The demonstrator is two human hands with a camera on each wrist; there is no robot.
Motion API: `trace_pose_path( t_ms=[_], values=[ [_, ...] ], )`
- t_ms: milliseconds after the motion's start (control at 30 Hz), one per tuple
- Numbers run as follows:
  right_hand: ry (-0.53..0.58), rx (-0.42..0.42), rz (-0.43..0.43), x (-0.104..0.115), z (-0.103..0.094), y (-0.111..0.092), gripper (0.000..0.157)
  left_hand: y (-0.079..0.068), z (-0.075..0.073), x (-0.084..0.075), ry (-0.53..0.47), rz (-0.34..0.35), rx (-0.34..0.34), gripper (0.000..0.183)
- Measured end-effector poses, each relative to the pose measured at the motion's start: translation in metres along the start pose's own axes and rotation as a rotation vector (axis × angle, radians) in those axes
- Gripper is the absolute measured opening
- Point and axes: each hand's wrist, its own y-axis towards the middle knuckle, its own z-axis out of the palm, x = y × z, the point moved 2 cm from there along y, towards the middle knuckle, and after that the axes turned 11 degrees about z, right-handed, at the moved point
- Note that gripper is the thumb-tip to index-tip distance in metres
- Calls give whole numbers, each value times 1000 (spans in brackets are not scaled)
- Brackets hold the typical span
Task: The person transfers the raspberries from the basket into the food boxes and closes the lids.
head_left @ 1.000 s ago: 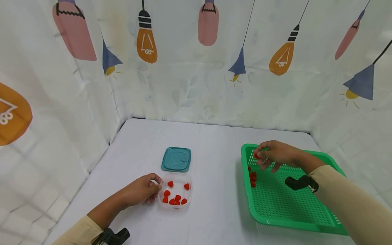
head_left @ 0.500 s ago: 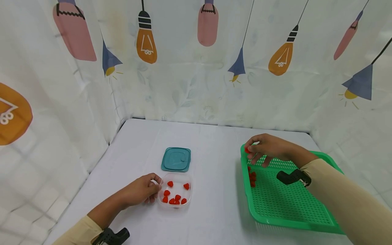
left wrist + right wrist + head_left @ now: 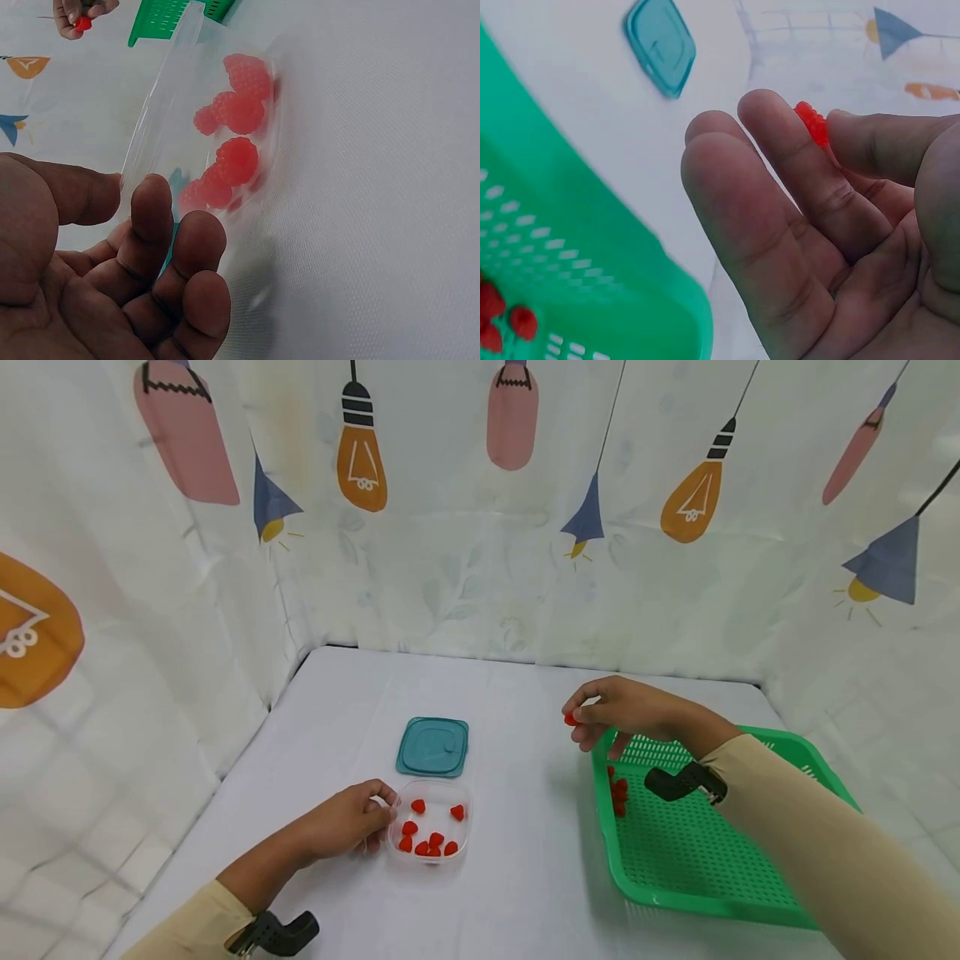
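Observation:
My left hand [image 3: 347, 820] pinches the left rim of a clear plastic container [image 3: 437, 819] on the table. Several red raspberries [image 3: 436, 840] lie in it, mostly towards the near side; the left wrist view shows their bumpy surface through the wall. Between thumb and fingers, my right hand [image 3: 626, 708] holds a single raspberry [image 3: 812, 124], raised above the far left corner of a green basket [image 3: 701, 906]. More raspberries [image 3: 619, 797] sit against the basket's left wall. The fingers of the right hand partly cover the held berry.
A teal square lid [image 3: 432, 747] lies flat just behind the clear container. White table cloth [image 3: 525, 827] stretches between container and basket. Curtains printed with lamps [image 3: 450, 568] close off the back and sides.
My right hand has carried the raspberry left and slightly up, from over the basket's inside past its left rim. The left hand stays at the container.

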Motion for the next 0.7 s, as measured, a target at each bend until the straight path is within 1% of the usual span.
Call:
trace_pose_path(
  t_ms=[133,433,700],
  values=[
    [-3,18,-12,11,8,3,25,1,0,0,-7,12,4,25],
    [-14,57,-42,33,30,14,22,2,1,1,1,-1,-12,23],
    [-21,90,-77,51,52,25,19,1,0,0,0,22,7,26]
  ],
)
